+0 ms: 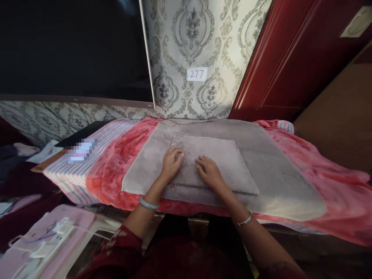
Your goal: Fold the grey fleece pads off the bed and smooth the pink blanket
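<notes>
A folded grey plush cloth (pixel 221 155) lies flat on a larger spread grey blanket (pixel 276 174). My left hand (pixel 173 162) rests on the left part of the folded cloth, fingers bent and the thumb a little apart from them. Near the cloth's middle, my right hand (pixel 209 172) touches its surface with the fingers stretched toward the left, thumb apart. Neither hand shows anything gripped in it. A small red flower pattern (pixel 173 188) shows by the near left edge of the folded cloth.
Under the grey blanket is a red plush blanket (pixel 113 166) over a striped cloth (pixel 69 176). A blurred phone-like object (pixel 82 151) lies at the left. Below it, a power strip (pixel 55 242) rests on a pink surface (pixel 17 259). A large dark screen (pixel 72 50) stands behind.
</notes>
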`<state>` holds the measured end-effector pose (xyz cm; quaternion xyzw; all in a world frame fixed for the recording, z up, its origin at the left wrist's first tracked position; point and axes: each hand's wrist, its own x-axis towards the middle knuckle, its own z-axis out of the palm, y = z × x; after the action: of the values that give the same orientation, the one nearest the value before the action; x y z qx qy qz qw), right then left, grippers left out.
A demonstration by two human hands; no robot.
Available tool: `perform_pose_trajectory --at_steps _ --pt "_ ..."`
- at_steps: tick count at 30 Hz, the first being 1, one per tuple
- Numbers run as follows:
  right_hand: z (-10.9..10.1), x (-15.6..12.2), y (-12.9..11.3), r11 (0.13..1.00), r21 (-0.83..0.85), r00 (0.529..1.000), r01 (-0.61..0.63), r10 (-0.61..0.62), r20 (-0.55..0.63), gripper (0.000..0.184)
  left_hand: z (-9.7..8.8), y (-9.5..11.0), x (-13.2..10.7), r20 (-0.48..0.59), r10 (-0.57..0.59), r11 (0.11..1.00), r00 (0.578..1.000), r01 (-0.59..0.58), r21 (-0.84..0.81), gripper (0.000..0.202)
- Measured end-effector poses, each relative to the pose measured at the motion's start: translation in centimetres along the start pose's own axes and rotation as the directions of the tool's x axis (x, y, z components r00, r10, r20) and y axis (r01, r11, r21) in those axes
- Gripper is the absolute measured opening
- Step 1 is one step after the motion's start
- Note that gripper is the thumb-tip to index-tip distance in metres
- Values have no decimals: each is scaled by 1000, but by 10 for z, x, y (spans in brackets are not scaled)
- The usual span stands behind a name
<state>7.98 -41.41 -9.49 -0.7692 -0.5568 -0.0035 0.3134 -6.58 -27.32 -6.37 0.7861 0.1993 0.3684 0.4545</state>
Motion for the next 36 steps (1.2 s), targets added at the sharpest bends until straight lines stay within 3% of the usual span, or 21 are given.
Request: perform_pose_trajectory --at_steps 1,3,5,6,9,12,13,15,17,18,20,23,26,31,34,36 --pt "0 0 2 995 102 998 9 -3 -57 41 1 5 0 38 -53 959 998 62 -275 46" --pt "3 0 4 952 306 990 16 27 -138 43 3 14 -1 166 -112 690 980 196 -696 62" --pt "5 0 4 881 472 983 6 82 -166 46 5 20 -2 225 -108 427 968 250 -869 70" --pt "6 0 5 850 527 980 0 105 -170 48 6 21 -2 220 -110 352 969 245 -903 72" --pt "7 -1 9 832 554 972 -7 135 -190 52 9 18 -2 196 -133 313 972 229 -922 71" --pt "4 -6 12 932 362 981 20 52 -189 52 9 11 -2 164 -149 428 975 213 -878 65" --pt "4 -9 12 965 259 986 34 9 -164 52 9 9 -3 147 -144 504 979 200 -840 66" --pt "4 -16 6 998 33 996 52 -49 -74 54 10 6 -8 114 -100 736 988 151 -660 68" --pt "5 -23 -3 985 -165 999 49 -45 31 56 14 5 -17 108 -17 968 994 44 -248 69" --pt "5 -25 -7 970 -240 997 46 -30 72 56 17 5 -23 129 24 1000 991 -26 15 69" --pt "4 -29 -15 941 -336 991 44 1 135 56 22 6 -34 206 49 879 977 -140 456 69" --pt "-3 -33 -14 918 -394 982 42 35 187 57 28 5 -44 298 -28 639 954 -212 739 66" --pt "-12 -46 1 903 -430 982 22 61 179 59 29 2 -45 337 -60 526 940 -257 811 66" --pt "-24 -78 26 881 -470 993 -50 95 73 59 29 0 -42 333 -21 481 943 -282 830 65" --pt "-28 -86 20 883 -461 995 -95 103 -8 57 28 0 -49 327 64 490 943 -315 813 55" --pt "-25 -84 6 900 -432 998 -63 53 -35 56 23 -1 -58 313 141 495 939 -340 800 49"
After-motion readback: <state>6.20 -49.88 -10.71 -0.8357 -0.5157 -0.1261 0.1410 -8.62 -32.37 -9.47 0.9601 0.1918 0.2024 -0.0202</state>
